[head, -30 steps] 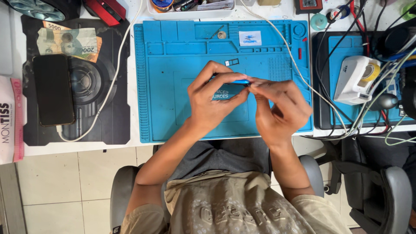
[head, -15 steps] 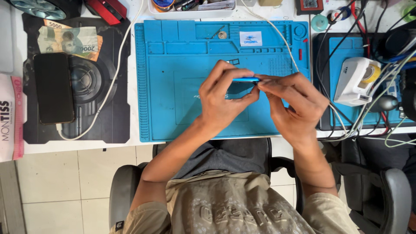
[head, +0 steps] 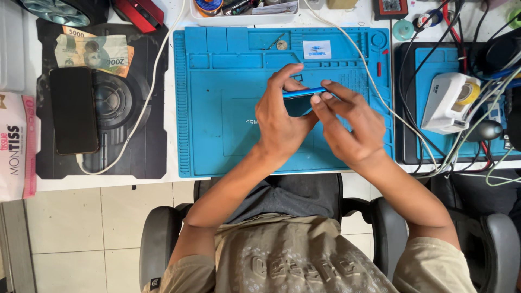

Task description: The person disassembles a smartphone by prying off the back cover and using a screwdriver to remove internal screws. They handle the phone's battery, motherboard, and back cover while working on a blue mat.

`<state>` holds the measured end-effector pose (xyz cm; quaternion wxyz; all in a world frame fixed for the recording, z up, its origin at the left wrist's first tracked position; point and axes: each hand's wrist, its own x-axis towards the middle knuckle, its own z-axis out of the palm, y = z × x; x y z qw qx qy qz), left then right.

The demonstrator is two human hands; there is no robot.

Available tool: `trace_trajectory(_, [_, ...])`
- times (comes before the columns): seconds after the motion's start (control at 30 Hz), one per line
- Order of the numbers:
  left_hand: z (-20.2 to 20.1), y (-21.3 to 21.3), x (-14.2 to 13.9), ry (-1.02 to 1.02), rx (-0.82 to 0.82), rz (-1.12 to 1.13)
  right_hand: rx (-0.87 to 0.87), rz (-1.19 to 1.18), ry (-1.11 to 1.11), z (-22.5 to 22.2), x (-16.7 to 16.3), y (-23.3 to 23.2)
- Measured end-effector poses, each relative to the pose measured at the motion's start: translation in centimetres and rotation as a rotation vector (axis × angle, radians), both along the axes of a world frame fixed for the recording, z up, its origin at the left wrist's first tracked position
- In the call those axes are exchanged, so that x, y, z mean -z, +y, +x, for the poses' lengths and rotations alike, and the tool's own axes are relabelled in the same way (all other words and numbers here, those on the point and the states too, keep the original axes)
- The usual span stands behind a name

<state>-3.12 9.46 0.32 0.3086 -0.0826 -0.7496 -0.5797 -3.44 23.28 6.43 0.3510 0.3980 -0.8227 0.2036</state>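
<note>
Blue phone (head: 304,93), held edge-up above the middle of the blue mat (head: 228,108), sits between both our hands. Our left hand (head: 282,122) has its grip closed around the phone's left end; our right hand (head: 347,127) pinches the right end. A black phone (head: 73,111) lies near the table's left edge.

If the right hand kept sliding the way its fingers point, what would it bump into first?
The right hand points up-left, its fingertips already touching the thin blue phone held edge-on. Just past it is the left hand, though depth is hard to judge.
</note>
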Motion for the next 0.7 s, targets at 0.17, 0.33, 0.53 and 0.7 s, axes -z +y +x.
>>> trace_trajectory(0.17, [-0.1, 0.1, 0.3, 0.044, -0.015, -0.006, -0.05, -0.346, -0.487, -0.1, -0.4, 0.9])
trace_trajectory(0.33, [0.1, 0.3, 0.5, 0.036, -0.025, -0.005, -0.157, -0.352, -0.551, -1.1, -0.8, 1.7])
trace_trajectory(0.53, [0.0, 0.8, 1.2, 0.053, -0.107, -0.031, -0.181, -0.356, -0.331, -0.8, 0.0, -0.1])
trace_trajectory(0.7, [0.1, 1.0, 2.0, 0.053, -0.104, -0.064, -0.158, -0.232, -0.273, -0.8, -0.6, -0.9])
